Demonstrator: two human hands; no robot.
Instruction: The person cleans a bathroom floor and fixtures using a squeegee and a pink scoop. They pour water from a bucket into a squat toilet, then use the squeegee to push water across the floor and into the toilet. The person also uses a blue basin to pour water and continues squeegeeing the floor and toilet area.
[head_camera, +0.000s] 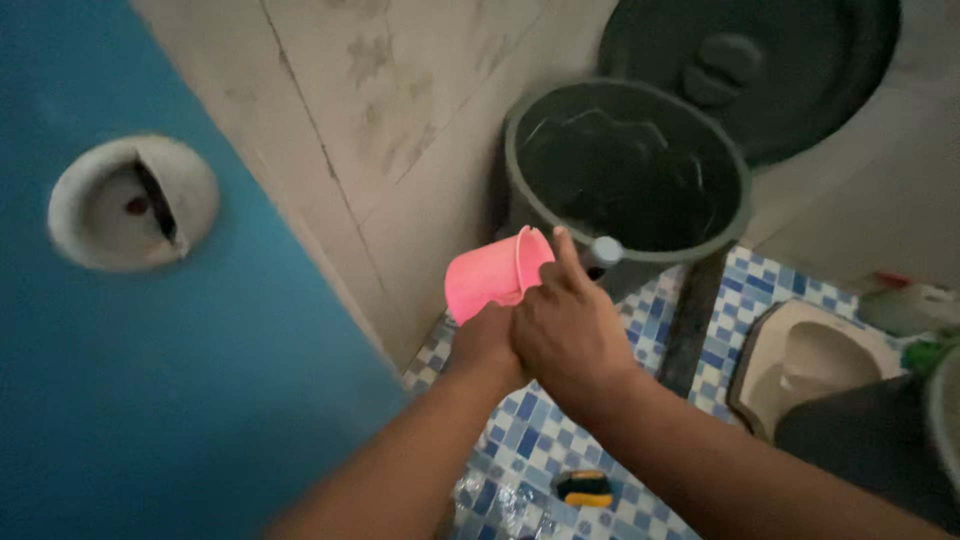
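Fingers (560, 262) of both hands wrap the pink cup (497, 277).

Right hand (572, 335) overlaps left hand (487, 342); both grip the cup, tilted mouth-right, just beside the bin (628, 170) rim. Advised: keep the grip firm on smooth plastic and the mouth over the opening. Below: glossy blue-white mosaic floor (540, 440), yellow-black sponge (585, 489). Beyond: round dark bin, domed lid (760, 70) against tiled wall.

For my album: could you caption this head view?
Both hands hold a pink cup beside a dark water bucket.
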